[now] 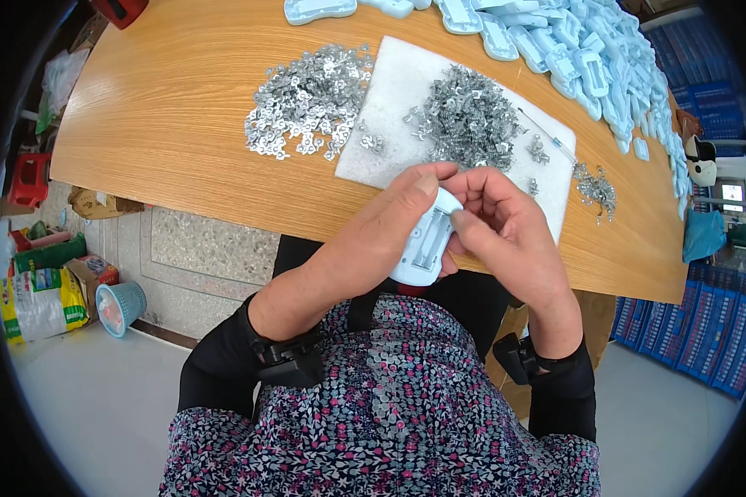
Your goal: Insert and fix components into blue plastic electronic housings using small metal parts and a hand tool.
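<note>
My left hand (395, 217) is closed round a light blue plastic casing (427, 246) with an open battery compartment facing up. The casing is tilted, just off the table's near edge and above my lap. At its upper right end, the thumb and fingers of my right hand (506, 217) press together against the compartment. Whether a small part sits between those fingertips is hidden. Right beyond my hands lies a heap of small metal spring contacts (471, 116) on a white foam sheet (389, 91).
Flat metal contact plates (311, 95) lie heaped left of the foam sheet on the wooden table (166, 108). Many light blue casings (572, 58) pile up at the far right. A thin rod-like tool (547, 135) and a smaller heap of metal parts (595, 190) lie right.
</note>
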Demonstrator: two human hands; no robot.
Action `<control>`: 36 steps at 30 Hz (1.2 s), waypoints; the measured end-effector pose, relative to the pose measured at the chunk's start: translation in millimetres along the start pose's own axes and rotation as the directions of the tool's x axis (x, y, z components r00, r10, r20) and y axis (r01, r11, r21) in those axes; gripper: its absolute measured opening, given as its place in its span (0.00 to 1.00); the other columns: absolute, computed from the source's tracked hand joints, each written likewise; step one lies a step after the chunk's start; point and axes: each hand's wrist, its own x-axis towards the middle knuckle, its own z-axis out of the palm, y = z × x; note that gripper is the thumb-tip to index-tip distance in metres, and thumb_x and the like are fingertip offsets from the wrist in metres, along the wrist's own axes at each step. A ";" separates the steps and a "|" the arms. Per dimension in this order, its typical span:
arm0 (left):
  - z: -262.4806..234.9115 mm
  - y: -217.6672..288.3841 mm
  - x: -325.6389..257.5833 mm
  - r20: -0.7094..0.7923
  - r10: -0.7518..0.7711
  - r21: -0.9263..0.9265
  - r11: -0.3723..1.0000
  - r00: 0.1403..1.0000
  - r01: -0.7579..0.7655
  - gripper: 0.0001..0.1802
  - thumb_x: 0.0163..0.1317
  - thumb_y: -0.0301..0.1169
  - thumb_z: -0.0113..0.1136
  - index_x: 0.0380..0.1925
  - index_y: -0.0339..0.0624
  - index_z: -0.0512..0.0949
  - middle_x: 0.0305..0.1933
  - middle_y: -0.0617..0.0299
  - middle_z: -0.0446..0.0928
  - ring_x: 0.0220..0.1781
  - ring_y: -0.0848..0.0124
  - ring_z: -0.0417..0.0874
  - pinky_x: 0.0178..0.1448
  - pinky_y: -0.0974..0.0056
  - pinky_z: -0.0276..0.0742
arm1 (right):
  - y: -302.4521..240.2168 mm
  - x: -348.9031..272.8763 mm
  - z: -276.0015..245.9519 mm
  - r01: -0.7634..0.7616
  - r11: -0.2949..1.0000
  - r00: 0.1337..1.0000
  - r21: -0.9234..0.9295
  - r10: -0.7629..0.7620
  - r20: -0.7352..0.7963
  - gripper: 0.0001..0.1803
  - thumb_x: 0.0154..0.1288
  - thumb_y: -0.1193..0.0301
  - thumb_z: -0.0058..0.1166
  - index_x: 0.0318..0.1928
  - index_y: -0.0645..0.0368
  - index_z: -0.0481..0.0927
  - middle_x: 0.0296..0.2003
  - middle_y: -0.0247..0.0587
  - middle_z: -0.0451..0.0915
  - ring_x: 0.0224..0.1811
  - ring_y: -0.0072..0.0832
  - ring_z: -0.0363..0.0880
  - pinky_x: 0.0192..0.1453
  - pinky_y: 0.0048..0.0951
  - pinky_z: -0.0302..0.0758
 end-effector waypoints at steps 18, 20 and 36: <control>4.2 7.3 1.7 0.032 0.003 -0.041 0.999 0.999 -0.002 0.34 0.80 0.53 0.34 0.70 0.35 0.59 0.44 0.55 0.79 0.35 0.71 0.84 0.40 0.68 0.81 | 2.8 2.0 -6.4 0.026 0.989 0.999 0.145 -0.022 -0.033 0.12 0.70 0.75 0.55 0.52 0.63 0.77 0.40 0.30 0.79 0.37 0.13 0.75 0.40 0.18 0.73; 5.7 8.0 2.2 0.056 -0.031 -0.082 0.996 0.998 0.035 0.34 0.80 0.53 0.33 0.69 0.35 0.60 0.44 0.55 0.79 0.35 0.71 0.84 0.41 0.68 0.82 | 1.6 2.5 -10.4 -0.020 0.980 1.000 0.198 0.024 -0.016 0.12 0.70 0.74 0.56 0.51 0.62 0.77 0.38 0.30 0.79 0.34 0.12 0.73 0.37 0.16 0.70; 8.2 1.3 9.7 0.047 0.361 0.645 0.701 0.931 -0.305 0.23 0.70 0.29 0.45 0.63 0.32 0.70 0.42 0.56 0.79 0.39 0.69 0.81 0.43 0.65 0.78 | 5.6 -6.6 -16.3 -0.049 0.919 0.998 0.391 0.059 -0.014 0.16 0.73 0.70 0.56 0.57 0.64 0.77 0.33 0.27 0.78 0.28 0.13 0.70 0.31 0.17 0.65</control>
